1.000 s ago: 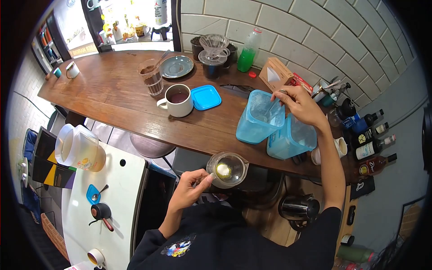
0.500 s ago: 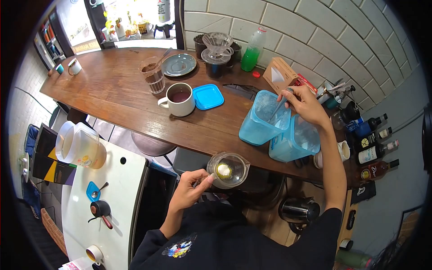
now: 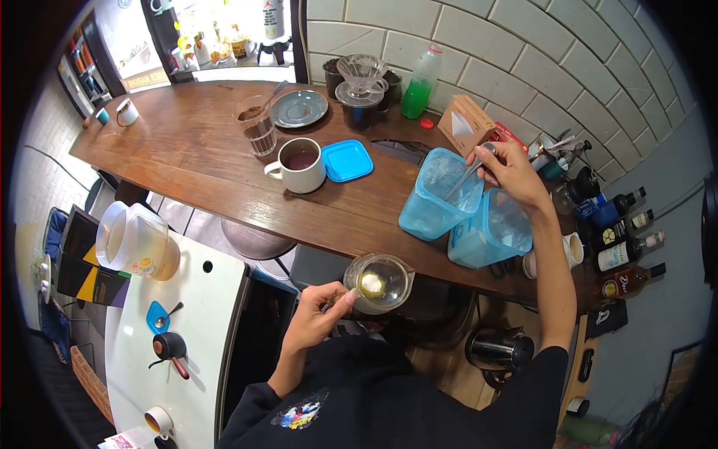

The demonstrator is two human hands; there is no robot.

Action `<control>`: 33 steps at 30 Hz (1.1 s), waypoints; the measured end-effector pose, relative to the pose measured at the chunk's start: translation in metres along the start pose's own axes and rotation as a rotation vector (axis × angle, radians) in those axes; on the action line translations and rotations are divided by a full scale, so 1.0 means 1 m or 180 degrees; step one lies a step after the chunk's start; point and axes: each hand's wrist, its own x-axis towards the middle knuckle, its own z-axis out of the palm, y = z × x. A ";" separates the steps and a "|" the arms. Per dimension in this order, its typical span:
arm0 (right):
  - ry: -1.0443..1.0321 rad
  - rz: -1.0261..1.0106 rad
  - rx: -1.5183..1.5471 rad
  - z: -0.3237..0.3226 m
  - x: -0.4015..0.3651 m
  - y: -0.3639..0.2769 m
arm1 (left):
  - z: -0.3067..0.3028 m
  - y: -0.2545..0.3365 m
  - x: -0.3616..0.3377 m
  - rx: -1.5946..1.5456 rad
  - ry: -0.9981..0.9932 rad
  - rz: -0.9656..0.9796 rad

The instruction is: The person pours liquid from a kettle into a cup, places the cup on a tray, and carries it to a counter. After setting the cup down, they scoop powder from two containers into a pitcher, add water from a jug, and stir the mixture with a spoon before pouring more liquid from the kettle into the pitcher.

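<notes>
My left hand (image 3: 323, 308) is closed on the handle of a clear glass pitcher (image 3: 395, 283), held off the counter's front edge. A small heap of white powder (image 3: 372, 283) with something yellowish-green around it lies at its bottom. My right hand (image 3: 508, 170) pinches the upper end of a metal spoon (image 3: 469, 178). The spoon's lower end reaches into an uncovered blue plastic container (image 3: 425, 215) with whitish contents; its bowl is hidden. A second blue container (image 3: 474, 249) stands beside it, below my right wrist.
On the wooden counter (image 3: 202, 176) stand a white mug (image 3: 305, 178) of dark liquid, a blue lid (image 3: 347, 161), a glass of brown powder (image 3: 259, 133) and a grey plate (image 3: 299, 109). Several bottles (image 3: 615, 256) line the right side. A black kettle (image 3: 499, 349) is low at right.
My right hand and the spoon have shifted very slightly, with the spoon still inside the container. My left hand keeps the pitcher in about the same place.
</notes>
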 end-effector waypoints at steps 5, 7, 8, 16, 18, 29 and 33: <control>0.0116 -0.0140 0.0169 -0.008 -0.002 0.008 | 0.000 -0.001 -0.001 -0.0026 -0.0004 -0.0013; 0.0202 -0.0110 0.0285 -0.010 -0.005 0.008 | 0.000 -0.001 -0.001 -0.0027 -0.0003 -0.0031; 0.0210 -0.0115 0.0284 -0.010 -0.006 0.007 | 0.000 0.000 -0.001 -0.0036 -0.0003 -0.0034; 0.0459 -0.0071 0.0741 -0.015 -0.014 0.019 | 0.001 -0.004 -0.001 -0.0031 -0.0024 -0.0032; 0.0540 -0.0036 0.0895 -0.017 -0.014 0.023 | 0.001 -0.003 -0.001 0.0028 -0.0002 -0.0008; 0.0964 -0.0038 0.1546 -0.030 -0.027 0.031 | 0.005 -0.006 0.000 -0.0176 0.0124 0.0073; 0.1118 -0.0216 0.1640 -0.033 -0.030 0.037 | 0.004 -0.010 0.000 -0.0315 0.0135 0.0082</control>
